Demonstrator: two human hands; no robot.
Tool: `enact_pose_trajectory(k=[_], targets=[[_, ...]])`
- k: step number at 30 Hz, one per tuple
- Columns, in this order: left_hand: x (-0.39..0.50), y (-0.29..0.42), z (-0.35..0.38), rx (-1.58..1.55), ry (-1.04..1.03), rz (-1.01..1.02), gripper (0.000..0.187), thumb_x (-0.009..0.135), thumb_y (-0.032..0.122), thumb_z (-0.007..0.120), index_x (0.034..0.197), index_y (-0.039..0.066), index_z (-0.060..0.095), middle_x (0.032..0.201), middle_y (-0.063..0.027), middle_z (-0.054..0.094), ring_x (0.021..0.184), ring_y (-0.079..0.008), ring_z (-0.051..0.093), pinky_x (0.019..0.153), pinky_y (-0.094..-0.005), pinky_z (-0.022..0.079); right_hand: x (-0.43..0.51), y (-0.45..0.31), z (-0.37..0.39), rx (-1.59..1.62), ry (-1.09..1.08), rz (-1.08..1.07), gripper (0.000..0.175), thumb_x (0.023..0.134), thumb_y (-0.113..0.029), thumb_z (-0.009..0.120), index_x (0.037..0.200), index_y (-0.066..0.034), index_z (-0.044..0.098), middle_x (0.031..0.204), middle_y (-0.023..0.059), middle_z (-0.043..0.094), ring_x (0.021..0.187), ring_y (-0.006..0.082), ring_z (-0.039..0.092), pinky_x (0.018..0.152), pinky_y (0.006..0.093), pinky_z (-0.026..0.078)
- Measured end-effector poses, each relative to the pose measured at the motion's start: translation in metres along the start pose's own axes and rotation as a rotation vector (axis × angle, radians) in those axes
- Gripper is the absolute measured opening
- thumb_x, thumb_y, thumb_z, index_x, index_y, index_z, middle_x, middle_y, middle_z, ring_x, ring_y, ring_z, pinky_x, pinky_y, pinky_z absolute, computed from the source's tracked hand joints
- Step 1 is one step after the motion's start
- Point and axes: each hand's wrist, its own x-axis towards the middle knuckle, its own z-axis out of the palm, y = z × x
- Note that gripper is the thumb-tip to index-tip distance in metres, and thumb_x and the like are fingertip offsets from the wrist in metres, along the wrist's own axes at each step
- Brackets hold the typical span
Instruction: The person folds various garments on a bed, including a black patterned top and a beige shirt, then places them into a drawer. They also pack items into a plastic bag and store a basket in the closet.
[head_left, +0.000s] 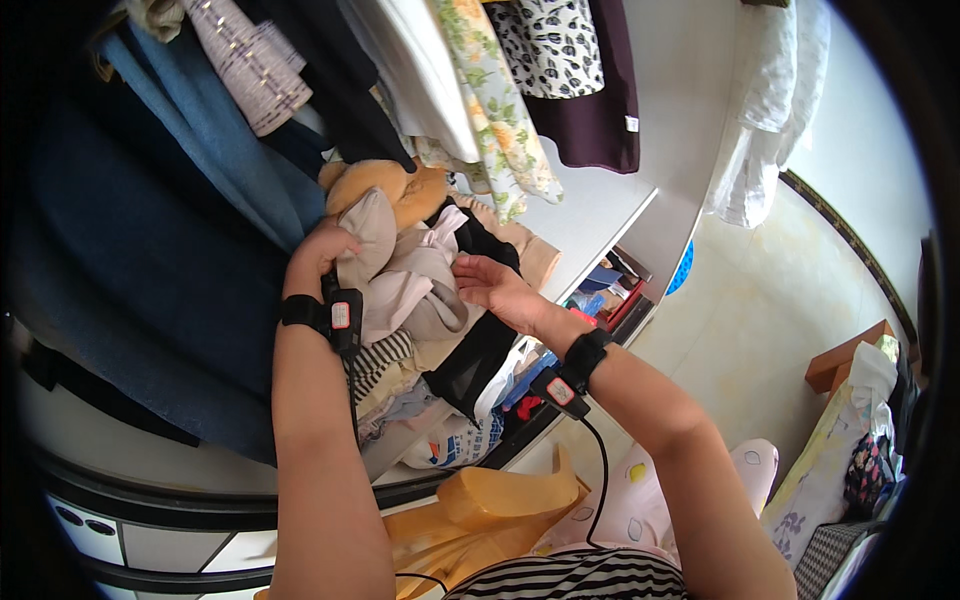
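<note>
A pile of folded and loose clothes lies on a white wardrobe shelf before me. On its left side, my left hand (330, 244) grips a padded beige garment (369, 232), its thumb on the cloth. At the pile's right side, my right hand (495, 289) has its fingers apart, the tips against or just over the fabric. A pale pink garment (397, 296) lies between my hands. Behind them rests a tan plush item (375, 187). Black cloth (461, 367) and a black-and-white striped garment (381, 364) lie nearer to me.
Clothes hang over the shelf, among them blue denim (202, 135) and a floral garment (484, 105). Below is an open drawer (626, 300) with small items. A yellow wooden chair (495, 502) stands by my legs. Cables run from devices strapped to both wrists.
</note>
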Motion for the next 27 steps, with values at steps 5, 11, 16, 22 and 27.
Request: enact_pose_trajectory(k=[5, 11, 16, 22, 27], targets=[[-0.008, 0.008, 0.006, -0.011, -0.157, 0.059, 0.067, 0.059, -0.003, 0.064, 0.123, 0.0, 0.044, 0.109, -0.014, 0.056, 0.098, -0.0272, 0.055, 0.082, -0.0373, 0.046, 0.026, -0.007, 0.022, -0.584, 0.074, -0.069, 0.075, 0.066, -0.027, 0.074, 0.123, 0.0066, 0.039, 0.114, 0.0195, 0.049, 0.107, 0.026, 0.046, 0.091, 0.0315, 0.04], [-0.034, 0.047, 0.031, 0.294, -0.336, -0.027, 0.112, 0.054, 0.031, 0.079, 0.139, 0.002, 0.013, 0.136, -0.0146, 0.034, 0.123, -0.026, 0.035, 0.098, -0.0364, 0.034, 0.027, 0.007, 0.07, -1.043, -0.11, -0.277, 0.089, 0.062, -0.029, 0.076, 0.133, 0.0035, 0.031, 0.13, 0.0299, 0.032, 0.126, 0.0388, 0.028, 0.105, 0.0352, 0.027], [-0.037, 0.061, 0.082, 1.009, -0.115, -0.132, 0.128, 0.048, 0.045, 0.079, 0.139, -0.001, 0.0, 0.135, -0.0227, 0.033, 0.123, -0.0305, 0.038, 0.097, -0.0336, 0.037, 0.019, 0.022, 0.052, -0.946, -0.271, -0.317, 0.086, 0.066, -0.023, 0.073, 0.134, 0.004, 0.028, 0.134, 0.0238, 0.033, 0.128, 0.0333, 0.028, 0.104, 0.0347, 0.027], [-0.027, 0.05, 0.074, 1.064, -0.008, 0.011, 0.084, 0.068, 0.015, 0.064, 0.134, -0.002, 0.016, 0.126, -0.0263, 0.045, 0.117, -0.0336, 0.046, 0.097, -0.036, 0.038, -0.007, 0.02, 0.005, -0.295, 0.122, -0.015, 0.055, 0.073, -0.003, 0.058, 0.124, 0.0065, 0.039, 0.101, 0.0134, 0.056, 0.092, 0.0219, 0.056, 0.08, 0.0295, 0.045], [-0.038, 0.055, 0.02, 0.771, 0.051, 0.237, 0.096, 0.054, 0.022, 0.079, 0.132, -0.003, 0.028, 0.127, -0.0226, 0.045, 0.117, -0.0283, 0.047, 0.098, -0.0309, 0.037, -0.013, 0.005, 0.011, -0.237, 0.031, 0.173, 0.087, 0.071, -0.015, 0.072, 0.135, 0.0078, 0.016, 0.127, 0.0208, 0.041, 0.119, 0.0269, 0.042, 0.097, 0.0319, 0.037]])
